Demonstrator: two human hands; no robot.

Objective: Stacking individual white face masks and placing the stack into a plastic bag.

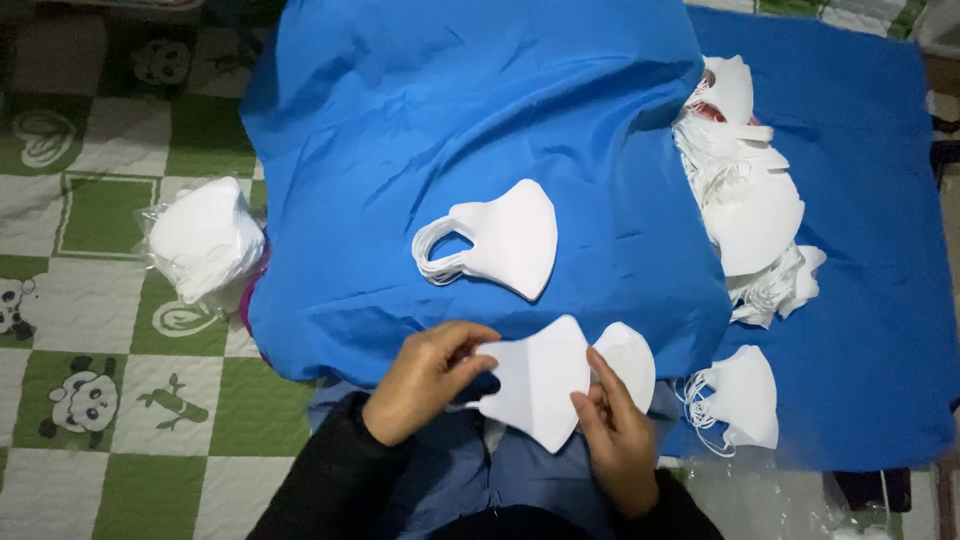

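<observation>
The folded white mask [535, 385] sat at the near middle of the scene, held between both hands just above the person's lap. The left hand [428, 378] gripped its left edge, fingers curled over the ear-loop side, and the right hand [615, 440] pinched its lower right edge between thumb and fingertips. Just behind it to the right, a second white mask [630, 362] showed partly, seemingly against the right hand; whether that hand also gripped it could not be told.

Farther out, in the middle of the blue cloth [450, 120], lay one small stack of masks [500, 240], their ear loops fanned to the left; the exact count in the stack could not be told. At the near right lay a small bunch of masks [745, 398] with loose loops to its left. At the far right was one large loose heap of masks [745, 200], too many and too tangled to count. To the left, off the cloth, one clear plastic bag of masks [203, 240] rested on the quilt [80, 300].

The blue cloth was rumpled and draped over a raised surface, and spread flat to the right. The quilt underneath was checked green and white with panda figures. The person wore dark sleeves. Crinkled clear plastic [760, 500] lay at the near right edge.
</observation>
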